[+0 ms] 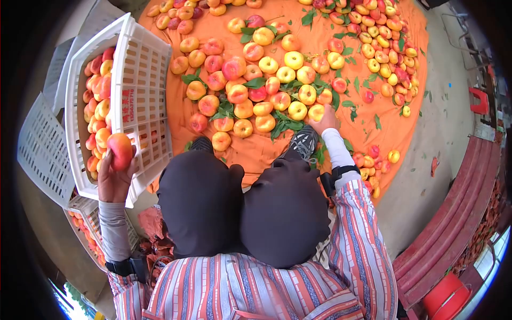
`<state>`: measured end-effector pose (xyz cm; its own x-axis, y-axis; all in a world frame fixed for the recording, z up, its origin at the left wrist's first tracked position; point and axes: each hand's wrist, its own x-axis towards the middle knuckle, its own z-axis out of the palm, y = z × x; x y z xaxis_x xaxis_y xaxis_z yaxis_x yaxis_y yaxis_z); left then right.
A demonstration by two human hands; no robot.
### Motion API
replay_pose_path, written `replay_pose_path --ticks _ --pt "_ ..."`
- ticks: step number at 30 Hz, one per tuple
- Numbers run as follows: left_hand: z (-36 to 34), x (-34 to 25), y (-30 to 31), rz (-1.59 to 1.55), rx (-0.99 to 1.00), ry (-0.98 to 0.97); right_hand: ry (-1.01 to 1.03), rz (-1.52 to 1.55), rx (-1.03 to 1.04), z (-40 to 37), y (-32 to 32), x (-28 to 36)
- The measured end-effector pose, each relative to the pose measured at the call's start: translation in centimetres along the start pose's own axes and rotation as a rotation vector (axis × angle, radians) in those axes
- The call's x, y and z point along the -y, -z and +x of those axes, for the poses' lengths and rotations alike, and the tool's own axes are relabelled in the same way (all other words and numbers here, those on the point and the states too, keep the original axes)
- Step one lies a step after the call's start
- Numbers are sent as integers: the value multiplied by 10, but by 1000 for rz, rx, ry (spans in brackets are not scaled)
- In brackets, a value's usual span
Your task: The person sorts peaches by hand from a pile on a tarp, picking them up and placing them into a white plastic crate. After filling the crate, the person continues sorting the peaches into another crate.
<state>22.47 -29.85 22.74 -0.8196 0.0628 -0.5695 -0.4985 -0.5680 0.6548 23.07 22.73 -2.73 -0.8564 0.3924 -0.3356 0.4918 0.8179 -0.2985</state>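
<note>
My left hand is closed around a red and yellow peach, held up at the near end of a white slatted plastic crate. Inside that crate lie many peaches, filling much of it. Beyond my right shoe, my right hand reaches down to the orange cloth, its fingers closed on a yellow peach; the fingertips are partly hidden. Around it, many flattish red and yellow peaches and green leaves are spread over the cloth.
A second crate with peaches stands lower left, beside a tilted white crate. A denser pile of peaches lies far right. A dark red bench and red bucket stand at the right.
</note>
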Motion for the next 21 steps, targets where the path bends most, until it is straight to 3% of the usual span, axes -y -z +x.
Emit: replay_pose_path --ticks 2,5,6,9,11,12,13,14,15,16,18,21 --pt "-17 -5 20 -16 -10 -16 -38 244 -41 -6 2 -7" --pt "-43 -8 34 -115 -93 -66 -144 1661 614 -10 31 -9" --pt "-49 -8 41 -124 -72 -90 -126 1865 706 -23 51 7" --pt "-68 -6 54 -192 -51 -111 62 1967 816 -44 108 58" --pt "-77 -2 68 -201 -147 -164 137 1891 928 -33 130 76" --pt "-82 1 76 -214 -99 -154 209 1779 932 -25 141 81" --pt "-90 2 76 -216 -77 -191 103 1633 693 -27 154 100" --pt "-97 3 92 -214 -69 -211 239 1545 1024 -21 175 113" --pt "-104 -1 88 -228 -199 -235 182 1346 829 -35 199 146" --pt "-111 -3 100 -161 -203 -289 360 1160 876 -40 218 174" --pt "-120 -6 127 -53 -238 -345 527 870 883 -50 246 240" --pt "-130 -7 157 35 -352 -400 886 349 762 -97 260 354"
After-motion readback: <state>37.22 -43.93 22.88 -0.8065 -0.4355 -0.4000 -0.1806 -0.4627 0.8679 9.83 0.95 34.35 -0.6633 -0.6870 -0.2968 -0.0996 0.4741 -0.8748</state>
